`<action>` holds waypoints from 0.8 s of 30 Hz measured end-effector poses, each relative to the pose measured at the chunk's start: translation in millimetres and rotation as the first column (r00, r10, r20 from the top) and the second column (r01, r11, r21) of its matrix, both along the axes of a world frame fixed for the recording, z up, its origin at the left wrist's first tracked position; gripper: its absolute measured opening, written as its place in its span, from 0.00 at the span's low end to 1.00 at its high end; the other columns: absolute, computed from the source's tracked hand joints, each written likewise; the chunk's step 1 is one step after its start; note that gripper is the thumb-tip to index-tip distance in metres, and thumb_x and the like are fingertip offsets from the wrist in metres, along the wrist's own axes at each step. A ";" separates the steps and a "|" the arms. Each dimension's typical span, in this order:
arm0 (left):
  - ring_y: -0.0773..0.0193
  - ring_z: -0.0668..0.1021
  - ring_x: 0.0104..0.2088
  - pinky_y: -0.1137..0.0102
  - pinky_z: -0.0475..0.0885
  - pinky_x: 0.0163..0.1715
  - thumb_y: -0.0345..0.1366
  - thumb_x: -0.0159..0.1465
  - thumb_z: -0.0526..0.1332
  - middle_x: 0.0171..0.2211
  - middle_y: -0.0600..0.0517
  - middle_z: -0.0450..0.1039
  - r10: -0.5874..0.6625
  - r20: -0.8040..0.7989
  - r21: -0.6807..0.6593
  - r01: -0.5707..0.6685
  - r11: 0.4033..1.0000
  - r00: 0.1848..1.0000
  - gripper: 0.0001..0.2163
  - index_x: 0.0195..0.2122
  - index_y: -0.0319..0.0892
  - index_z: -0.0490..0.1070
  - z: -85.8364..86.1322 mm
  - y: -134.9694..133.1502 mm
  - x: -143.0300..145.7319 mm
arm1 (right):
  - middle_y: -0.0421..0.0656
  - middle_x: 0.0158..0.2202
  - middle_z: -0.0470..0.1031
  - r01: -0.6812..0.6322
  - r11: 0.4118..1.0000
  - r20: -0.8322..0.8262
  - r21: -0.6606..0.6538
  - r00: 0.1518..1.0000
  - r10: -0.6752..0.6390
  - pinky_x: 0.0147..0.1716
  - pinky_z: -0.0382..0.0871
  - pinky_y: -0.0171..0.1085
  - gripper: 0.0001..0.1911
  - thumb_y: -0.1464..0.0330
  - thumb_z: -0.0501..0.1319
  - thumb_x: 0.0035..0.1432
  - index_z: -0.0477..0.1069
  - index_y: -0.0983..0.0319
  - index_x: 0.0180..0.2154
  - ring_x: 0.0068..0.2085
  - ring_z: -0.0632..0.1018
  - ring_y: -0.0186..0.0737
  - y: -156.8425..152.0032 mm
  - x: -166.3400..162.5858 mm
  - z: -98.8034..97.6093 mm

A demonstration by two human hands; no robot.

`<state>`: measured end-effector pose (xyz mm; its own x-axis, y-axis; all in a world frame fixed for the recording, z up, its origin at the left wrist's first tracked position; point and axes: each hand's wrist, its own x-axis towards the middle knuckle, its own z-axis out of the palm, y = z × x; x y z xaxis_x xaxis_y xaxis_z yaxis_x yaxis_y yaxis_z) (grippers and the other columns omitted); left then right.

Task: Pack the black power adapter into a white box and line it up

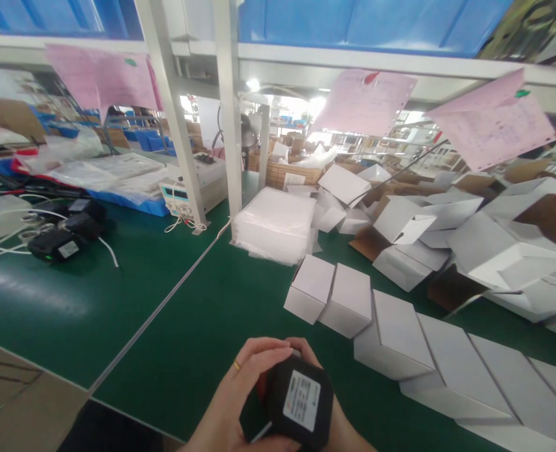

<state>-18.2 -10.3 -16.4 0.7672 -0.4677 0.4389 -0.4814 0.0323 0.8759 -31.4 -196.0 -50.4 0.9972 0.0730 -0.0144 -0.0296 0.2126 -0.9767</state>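
Both hands close their grip on a small black box (300,402) with a white label, held low at the near edge of the desk (197,326) — the left hand (237,392) curls over its top and left side, a ring on one finger, while the right hand (327,408) sits mostly hidden beneath and behind it, fingertips showing at the top edge. The box tilts with its labelled face turned up toward the camera, clear of the green desk surface, and a thin white cord trails from its lower left corner.

Just beyond the hands, a row of closed white cartons (348,301) runs from the middle of the desk toward the right edge, each touching the next. Behind them lies a loose heap of folded and half-folded white cartons (494,251), some showing brown inner sides. A stack of clear bubble bags (272,223) rests beside a white shelf post (228,107) at the centre.

Well apart on the left — across a pale seam in the desk — several black units (56,245) like the one held lie among white cables, near a small meter (176,196) with displays. Pink paper sheets (492,122) hang from the shelf overhead.
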 end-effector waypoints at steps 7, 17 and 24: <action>0.44 0.71 0.58 0.58 0.74 0.55 0.33 0.50 0.77 0.61 0.45 0.63 0.225 0.186 0.130 -0.251 0.959 0.956 0.47 0.69 0.56 0.55 -29.2 -17.3 -5.1 | 0.37 0.30 0.72 0.209 0.973 -0.122 0.102 0.973 -0.197 0.28 0.65 0.33 0.23 0.57 0.71 0.53 0.65 0.57 0.44 0.30 0.73 0.38 2.2 6.6 -9.1; 0.54 0.72 0.58 0.61 0.70 0.60 0.26 0.49 0.59 0.58 0.51 0.68 0.165 0.297 0.103 -0.204 0.974 0.940 0.39 0.65 0.52 0.57 -9.0 -16.9 15.7 | 0.44 0.48 0.77 0.098 0.982 0.135 -0.163 0.988 -0.076 0.42 0.74 0.38 0.25 0.67 0.71 0.54 0.67 0.54 0.52 0.47 0.78 0.45 -9.0 11.1 -5.3; 0.55 0.73 0.57 0.60 0.71 0.59 0.24 0.48 0.57 0.57 0.51 0.70 0.007 0.250 0.034 -0.016 0.999 0.968 0.39 0.64 0.52 0.61 20.4 -3.2 12.4 | 0.45 0.40 0.80 0.027 0.988 0.268 -0.155 0.963 0.015 0.37 0.77 0.39 0.18 0.59 0.73 0.51 0.74 0.57 0.43 0.39 0.80 0.47 -1.7 5.4 19.4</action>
